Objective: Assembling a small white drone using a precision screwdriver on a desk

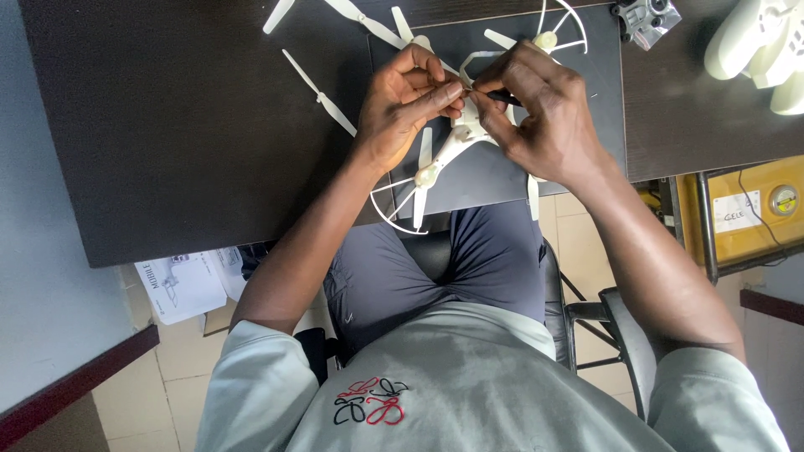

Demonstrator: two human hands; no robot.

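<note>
One white drone (452, 146), two hands, one screwdriver (502, 98)

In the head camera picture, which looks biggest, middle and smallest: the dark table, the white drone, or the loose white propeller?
1. Dark table, by far the largest.
2. White drone, partly hidden by both hands.
3. Loose white propeller, the smallest.

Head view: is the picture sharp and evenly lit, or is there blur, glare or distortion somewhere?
Head view: mostly sharp, with soft, even light; the left hand and right hand over the white drone are clear. No strong glare on the dark table. Its edges splay outward like wide-angle distortion. The small tool tip between the fingers is too small to tell.
</note>
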